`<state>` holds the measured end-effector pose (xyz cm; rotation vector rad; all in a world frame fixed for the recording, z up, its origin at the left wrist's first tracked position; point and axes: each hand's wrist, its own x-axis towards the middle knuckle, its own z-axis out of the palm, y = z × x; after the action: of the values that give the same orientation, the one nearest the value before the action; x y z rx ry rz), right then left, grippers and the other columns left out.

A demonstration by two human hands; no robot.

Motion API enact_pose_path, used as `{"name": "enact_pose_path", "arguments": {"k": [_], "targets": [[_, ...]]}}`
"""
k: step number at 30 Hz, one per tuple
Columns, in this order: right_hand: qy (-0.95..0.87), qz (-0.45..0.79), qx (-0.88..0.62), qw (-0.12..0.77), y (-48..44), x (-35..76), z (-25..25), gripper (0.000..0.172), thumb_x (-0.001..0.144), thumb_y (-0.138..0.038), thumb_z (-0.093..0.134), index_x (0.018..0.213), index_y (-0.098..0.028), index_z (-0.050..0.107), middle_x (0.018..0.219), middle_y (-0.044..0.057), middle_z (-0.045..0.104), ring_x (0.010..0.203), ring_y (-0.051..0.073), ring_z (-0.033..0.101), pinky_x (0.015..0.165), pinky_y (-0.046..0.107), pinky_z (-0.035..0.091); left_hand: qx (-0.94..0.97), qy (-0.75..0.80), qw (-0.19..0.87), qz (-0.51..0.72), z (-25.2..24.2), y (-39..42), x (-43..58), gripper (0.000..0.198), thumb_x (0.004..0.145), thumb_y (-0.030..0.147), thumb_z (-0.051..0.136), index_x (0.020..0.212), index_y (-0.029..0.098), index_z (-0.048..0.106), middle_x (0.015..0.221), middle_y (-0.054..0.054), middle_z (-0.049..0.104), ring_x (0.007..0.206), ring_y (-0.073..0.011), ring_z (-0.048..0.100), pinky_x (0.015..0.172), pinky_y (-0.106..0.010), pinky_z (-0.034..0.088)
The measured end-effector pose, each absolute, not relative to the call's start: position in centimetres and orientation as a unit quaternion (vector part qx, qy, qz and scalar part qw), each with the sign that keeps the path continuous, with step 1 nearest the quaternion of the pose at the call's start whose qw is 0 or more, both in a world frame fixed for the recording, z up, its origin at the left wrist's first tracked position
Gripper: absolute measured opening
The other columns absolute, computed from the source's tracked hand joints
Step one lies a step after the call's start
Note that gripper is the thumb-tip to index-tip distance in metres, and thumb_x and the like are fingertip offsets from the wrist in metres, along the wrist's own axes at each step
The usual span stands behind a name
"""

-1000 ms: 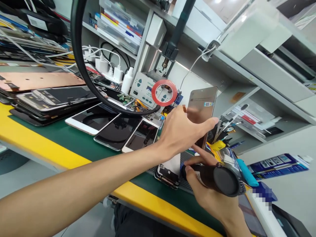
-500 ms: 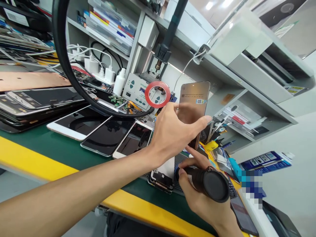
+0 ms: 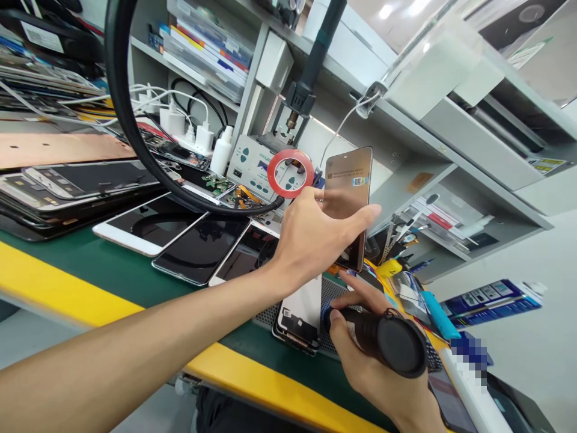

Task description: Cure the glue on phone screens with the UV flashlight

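Note:
My left hand (image 3: 309,237) is closed on a thin phone screen panel (image 3: 349,186), gripping it by its edges so it stands nearly upright. The panel has a reflective face, small print and a QR sticker near its top. My right hand (image 3: 374,367) wraps round a black cylindrical tool (image 3: 401,344) whose wide round end faces me and whose narrow far end looks blue. Its outstretched fingers reach close to the panel's lower edge. Beneath my left wrist, a small stack of phone screens (image 3: 297,325) lies on a perforated metal plate (image 3: 331,291).
Several phones (image 3: 201,249) lie in a row on the green mat (image 3: 108,267). Further left are stacked screen panels (image 3: 85,177). A thick black hose (image 3: 119,114) loops in front. Red tape (image 3: 270,171) hangs before a control box (image 3: 243,156). A blue box (image 3: 496,297) sits at right.
The screen panel in my left hand has turned slightly and shifted a little to the left. My right hand still holds the black tool, and the camera view has shifted slightly.

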<state>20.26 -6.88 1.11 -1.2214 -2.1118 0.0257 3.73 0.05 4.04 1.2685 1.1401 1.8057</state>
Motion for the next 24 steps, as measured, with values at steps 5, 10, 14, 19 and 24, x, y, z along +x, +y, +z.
{"name": "enact_pose_path", "arguments": {"k": [5, 10, 14, 19, 24], "targets": [[-0.825, -0.021, -0.449, 0.342, -6.7, 20.5, 1.3, 0.047, 0.086, -0.031, 0.064, 0.132, -0.026, 0.056, 0.091, 0.001, 0.070, 0.067, 0.013, 0.069, 0.063, 0.022, 0.058, 0.464, 0.305, 0.485, 0.675, 4.4, 0.5, 3.5, 0.052, 0.075, 0.056, 0.079, 0.109, 0.017, 0.070, 0.109, -0.011, 0.073, 0.096, -0.0216, 0.068, 0.082, -0.033, 0.054], [-0.833, -0.036, -0.422, 0.356, -6.4, 20.5, 1.6, 0.045, 0.084, -0.025, 0.064, 0.129, -0.026, 0.058, 0.087, -0.002, 0.070, 0.073, 0.012, 0.070, 0.070, 0.019, 0.058, 0.418, 0.242, 0.614, 0.624, 4.4, 1.3, 3.2, 0.051, 0.075, 0.052, 0.081, 0.110, 0.017, 0.070, 0.117, -0.012, 0.072, 0.103, -0.0231, 0.068, 0.081, -0.033, 0.057], [-0.847, -0.034, -0.385, 0.364, -6.4, 20.6, 1.7, 0.046, 0.082, -0.022, 0.062, 0.128, -0.024, 0.056, 0.087, -0.002, 0.069, 0.070, 0.012, 0.070, 0.065, 0.021, 0.057, 0.428, 0.219, 0.632, 0.608, 4.3, 1.8, 2.7, 0.042, 0.078, 0.051, 0.079, 0.102, 0.018, 0.071, 0.123, -0.011, 0.070, 0.109, -0.0224, 0.065, 0.085, -0.031, 0.056], [-0.847, -0.128, -0.343, 0.386, -7.1, 20.9, 2.2, 0.027, 0.084, -0.019, 0.058, 0.110, -0.024, 0.059, 0.082, -0.001, 0.070, 0.071, 0.014, 0.071, 0.060, 0.024, 0.057, 0.396, 0.158, 0.694, 0.580, 5.2, 1.8, 1.9, 0.035, 0.086, 0.050, 0.069, 0.097, 0.018, 0.072, 0.121, -0.011, 0.072, 0.105, -0.0246, 0.070, 0.091, -0.037, 0.057], [-0.792, -0.155, -0.320, 0.496, -8.9, 22.2, 2.4, 0.028, 0.078, -0.013, 0.067, 0.102, -0.026, 0.059, 0.095, 0.001, 0.073, 0.089, 0.019, 0.074, 0.077, 0.030, 0.064, 0.389, 0.133, 0.722, 0.556, 5.3, 1.8, 1.1, 0.046, 0.089, 0.051, 0.061, 0.114, 0.015, 0.072, 0.119, -0.013, 0.074, 0.102, -0.0254, 0.072, 0.100, -0.040, 0.053]]}}
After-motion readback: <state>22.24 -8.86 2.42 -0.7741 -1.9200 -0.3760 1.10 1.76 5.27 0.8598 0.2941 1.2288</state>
